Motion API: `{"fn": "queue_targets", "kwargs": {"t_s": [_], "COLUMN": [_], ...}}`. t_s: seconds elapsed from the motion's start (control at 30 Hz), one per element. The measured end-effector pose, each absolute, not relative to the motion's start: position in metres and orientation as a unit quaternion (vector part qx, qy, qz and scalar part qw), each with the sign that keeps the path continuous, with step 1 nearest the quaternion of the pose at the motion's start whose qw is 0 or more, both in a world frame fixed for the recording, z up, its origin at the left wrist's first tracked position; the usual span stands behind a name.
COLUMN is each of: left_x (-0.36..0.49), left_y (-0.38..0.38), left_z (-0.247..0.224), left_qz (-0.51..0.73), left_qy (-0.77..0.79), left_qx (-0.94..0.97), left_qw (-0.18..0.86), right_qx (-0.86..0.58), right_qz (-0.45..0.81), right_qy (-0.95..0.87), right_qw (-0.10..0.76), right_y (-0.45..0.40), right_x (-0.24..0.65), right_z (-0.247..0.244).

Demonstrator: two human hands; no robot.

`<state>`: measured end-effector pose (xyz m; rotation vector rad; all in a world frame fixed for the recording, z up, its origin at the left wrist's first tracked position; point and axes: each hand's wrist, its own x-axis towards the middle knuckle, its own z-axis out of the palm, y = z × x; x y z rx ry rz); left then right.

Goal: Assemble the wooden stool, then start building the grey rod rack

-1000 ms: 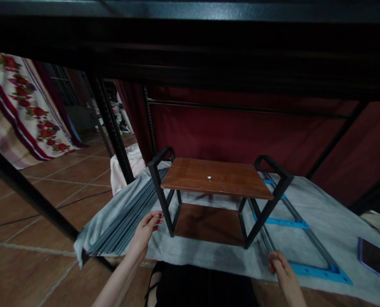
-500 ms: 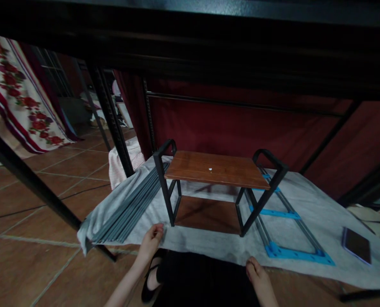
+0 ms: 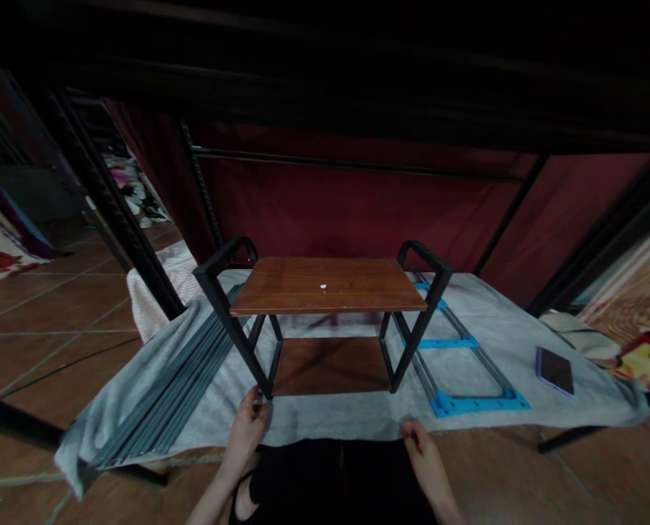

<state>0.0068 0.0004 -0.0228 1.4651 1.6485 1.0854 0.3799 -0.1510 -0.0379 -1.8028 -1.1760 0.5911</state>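
A small two-tier shelf with wood-look boards and black metal side frames stands upright on a grey cloth. My left hand is at the foot of its left front leg, fingers half bent and apart with nothing visible between them; whether they touch the leg I cannot tell. Near the cloth's front edge, to the right of my lap, my right hand has its fingers curled in together. Nothing shows in it.
Several grey rods lie left of the shelf. On its right is a frame of grey tubes with blue plastic connectors, then a phone. A dark beam crosses overhead, and a black post rises at left.
My view has turned to the right, so the shelf appears farther left. My left hand has come closer to the shelf's left front foot, and its fingers have spread somewhat.
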Motion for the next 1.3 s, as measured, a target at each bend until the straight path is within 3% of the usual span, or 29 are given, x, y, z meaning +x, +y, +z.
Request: {"fn": "queue_targets", "kwargs": {"t_s": [0.27,0.6,0.87,1.1,1.3], "left_x": [0.007,-0.007,-0.029,-0.033,-0.03], "left_y": [0.016,0.015,0.002,-0.001,0.002], "left_z": [-0.021,-0.008,0.038,0.102,0.168], "left_qz": [0.364,0.416,0.472,0.549,0.603], "left_qy": [0.634,0.636,0.626,0.582,0.528], "left_qx": [0.597,0.524,0.482,0.464,0.462], "left_qw": [0.331,0.384,0.391,0.381,0.38], "right_qx": [-0.732,-0.709,-0.695,-0.696,-0.661], "right_qz": [0.13,0.157,0.218,0.315,0.274], "right_qy": [-0.524,-0.547,-0.528,-0.479,-0.483], "right_qw": [0.415,0.416,0.437,0.433,0.505], "right_y": [-0.131,-0.127,-0.121,-0.104,-0.086], "right_x": [0.385,0.405,0.416,0.437,0.465], "right_z": [-0.051,-0.063,-0.058,-0.003,0.076]}}
